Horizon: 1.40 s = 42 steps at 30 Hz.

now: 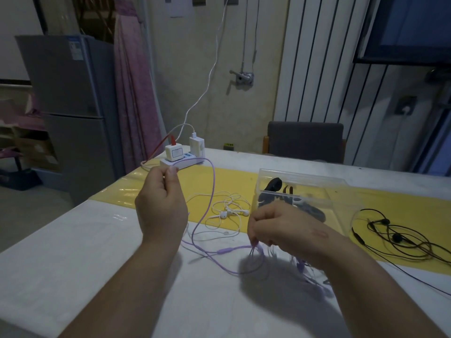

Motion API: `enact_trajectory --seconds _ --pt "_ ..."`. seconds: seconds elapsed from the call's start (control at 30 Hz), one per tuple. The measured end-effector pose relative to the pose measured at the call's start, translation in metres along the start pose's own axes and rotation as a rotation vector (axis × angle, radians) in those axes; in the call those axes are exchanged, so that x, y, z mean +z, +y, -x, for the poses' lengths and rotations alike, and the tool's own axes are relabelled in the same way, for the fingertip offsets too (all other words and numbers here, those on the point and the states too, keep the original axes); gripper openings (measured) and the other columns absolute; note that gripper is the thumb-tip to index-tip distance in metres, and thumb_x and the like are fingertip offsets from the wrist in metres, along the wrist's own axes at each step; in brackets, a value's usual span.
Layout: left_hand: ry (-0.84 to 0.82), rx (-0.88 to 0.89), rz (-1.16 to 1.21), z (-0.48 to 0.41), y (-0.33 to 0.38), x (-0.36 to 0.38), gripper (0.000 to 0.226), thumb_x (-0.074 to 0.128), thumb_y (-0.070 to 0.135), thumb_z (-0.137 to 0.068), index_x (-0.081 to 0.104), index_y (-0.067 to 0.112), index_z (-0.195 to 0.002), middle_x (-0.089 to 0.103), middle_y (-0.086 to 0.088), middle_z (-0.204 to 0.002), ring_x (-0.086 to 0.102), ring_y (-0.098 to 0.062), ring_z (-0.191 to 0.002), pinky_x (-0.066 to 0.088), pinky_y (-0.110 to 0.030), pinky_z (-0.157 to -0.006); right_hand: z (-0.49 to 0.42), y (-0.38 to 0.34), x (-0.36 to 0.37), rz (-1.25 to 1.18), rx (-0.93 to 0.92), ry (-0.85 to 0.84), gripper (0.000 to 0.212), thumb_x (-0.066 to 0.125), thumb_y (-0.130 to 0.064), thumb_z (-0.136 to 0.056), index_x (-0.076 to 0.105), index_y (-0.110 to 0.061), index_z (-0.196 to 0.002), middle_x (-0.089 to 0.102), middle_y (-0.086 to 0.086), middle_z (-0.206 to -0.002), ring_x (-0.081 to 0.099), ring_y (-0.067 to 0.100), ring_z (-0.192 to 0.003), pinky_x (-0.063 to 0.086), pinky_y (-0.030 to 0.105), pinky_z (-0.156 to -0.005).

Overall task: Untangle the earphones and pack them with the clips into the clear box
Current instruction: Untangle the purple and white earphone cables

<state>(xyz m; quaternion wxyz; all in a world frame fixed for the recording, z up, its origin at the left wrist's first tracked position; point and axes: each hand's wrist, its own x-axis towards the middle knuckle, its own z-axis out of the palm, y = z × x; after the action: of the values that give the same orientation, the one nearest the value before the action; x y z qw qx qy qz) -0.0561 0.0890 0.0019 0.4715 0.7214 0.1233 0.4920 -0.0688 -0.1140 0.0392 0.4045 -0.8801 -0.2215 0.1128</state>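
Observation:
My left hand (161,208) is raised above the table and pinches one end of the purple earphones (210,196), whose cable arcs up and then down to the tabletop. My right hand (275,230) grips a bunch of the same purple cable low over the table, with loops hanging under it. White earphones (229,211) lie tangled on the yellow runner between my hands. Black earphones (395,237) lie tangled at the right. The clear box (341,198) stands behind my right hand, with dark clips (274,185) inside.
A white power strip (181,162) with chargers and cables sits at the table's far left corner. A grey chair (305,140) stands behind the table. The table edge runs diagonally on the left; a grey fridge (66,93) stands beyond it.

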Motion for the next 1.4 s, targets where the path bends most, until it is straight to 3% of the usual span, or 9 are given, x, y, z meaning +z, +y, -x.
enact_trajectory --seconds 0.1,0.23,0.33,0.47,0.63,0.9,1.13,1.23,1.4 --pt "-0.049 -0.013 -0.015 -0.001 -0.002 0.001 0.021 0.048 0.024 -0.1 0.059 0.017 -0.082 0.053 0.006 -0.061 0.052 0.0 -0.061 0.031 -0.014 -0.052 -0.006 0.004 -0.002 -0.209 -0.001 0.205 0.013 0.059 -0.02 -0.069 0.071 -0.017 -0.064 0.048 -0.012 -0.045 0.039 0.001 -0.041 0.029 0.018 -0.043" --pt "-0.112 -0.093 -0.08 -0.005 -0.009 0.002 0.021 0.049 0.025 -0.098 0.066 0.017 -0.091 0.061 0.002 -0.07 0.054 -0.017 -0.07 0.036 -0.031 -0.057 -0.01 0.007 0.0 -0.403 -0.029 0.448 0.019 0.06 -0.007 -0.088 0.071 -0.02 -0.08 0.068 -0.001 -0.062 0.053 0.012 -0.057 0.035 0.021 -0.046" --pt "-0.153 -0.193 -0.09 -0.012 -0.019 0.001 0.022 0.046 0.023 -0.098 0.068 0.022 -0.103 0.067 -0.002 -0.085 0.058 -0.027 -0.08 0.04 -0.032 -0.067 -0.006 0.002 0.006 -0.143 0.035 0.278 0.014 0.064 -0.013 -0.087 0.056 -0.024 -0.09 0.074 -0.003 -0.072 0.048 0.01 -0.05 0.038 0.02 -0.037" --pt "-0.204 -0.281 -0.114 -0.017 -0.028 -0.002 0.023 0.045 0.021 -0.095 0.064 0.031 -0.104 0.068 -0.001 -0.09 0.055 -0.028 -0.073 0.045 -0.037 -0.068 -0.001 0.002 0.02 0.413 0.046 -0.056 0.019 0.07 -0.022 -0.076 0.057 -0.03 -0.087 0.068 -0.012 -0.085 0.061 0.007 -0.075 0.047 0.02 -0.061" --pt "-0.302 -0.237 -0.383 -0.013 -0.017 -0.003 0.051 0.05 0.011 -0.081 0.054 0.032 -0.128 0.051 -0.004 -0.127 0.048 -0.03 -0.117 0.04 -0.04 -0.093 -0.002 0.009 0.034 0.574 0.008 -0.052 0.017 0.065 -0.022 -0.075 0.057 -0.032 -0.085 0.064 -0.013 -0.09 0.06 0.012 -0.086 0.048 0.026 -0.069" --pt "-0.238 0.153 -0.327 -0.005 -0.009 -0.002 0.043 0.042 0.018 -0.061 0.072 0.028 -0.09 0.061 0.006 -0.103 0.05 -0.028 -0.105 0.035 -0.036 -0.087 -0.009 0.002 0.019 0.257 -0.119 0.236 0.015 0.056 -0.013 -0.078 0.062 -0.025 -0.072 0.058 -0.014 -0.067 0.051 -0.002 -0.063 0.039 0.018 -0.057" --pt "-0.168 0.288 -0.207 -0.004 -0.005 -0.002 0.046 0.051 0.012 -0.062 0.067 0.015 -0.104 0.062 0.003 -0.101 0.054 -0.025 -0.099 0.037 -0.033 -0.086 -0.01 0.001 0.018 -0.172 -0.169 0.676 0.015 0.047 -0.007 -0.084 0.049 -0.016 -0.073 0.055 -0.001 -0.066 0.05 0.005 -0.053 0.047 0.03 -0.051" --pt "-0.338 0.362 0.01 0.001 -0.001 -0.003 0.038 0.057 0.027 -0.074 0.064 0.017 -0.11 0.06 0.011 -0.107 0.053 -0.012 -0.103 0.041 -0.035 -0.09 -0.013 0.002 0.02 -0.282 -0.145 0.623 0.008 0.043 -0.018 -0.079 0.048 -0.023 -0.076 0.052 -0.001 -0.064 0.048 0.017 -0.061 0.048 0.048 -0.058" --pt "-0.735 0.506 0.04 0.012 0.0 0.007 0.045 0.053 0.057 -0.083 0.07 0.024 -0.109 0.066 0.013 -0.107 0.056 -0.008 -0.106 0.042 -0.034 -0.093 -0.015 0.002 0.021 -0.338 -0.148 0.547 0.01 0.044 -0.02 -0.072 0.051 -0.027 -0.072 0.045 -0.01 -0.052 0.038 0.015 -0.055 0.032 0.035 -0.058"
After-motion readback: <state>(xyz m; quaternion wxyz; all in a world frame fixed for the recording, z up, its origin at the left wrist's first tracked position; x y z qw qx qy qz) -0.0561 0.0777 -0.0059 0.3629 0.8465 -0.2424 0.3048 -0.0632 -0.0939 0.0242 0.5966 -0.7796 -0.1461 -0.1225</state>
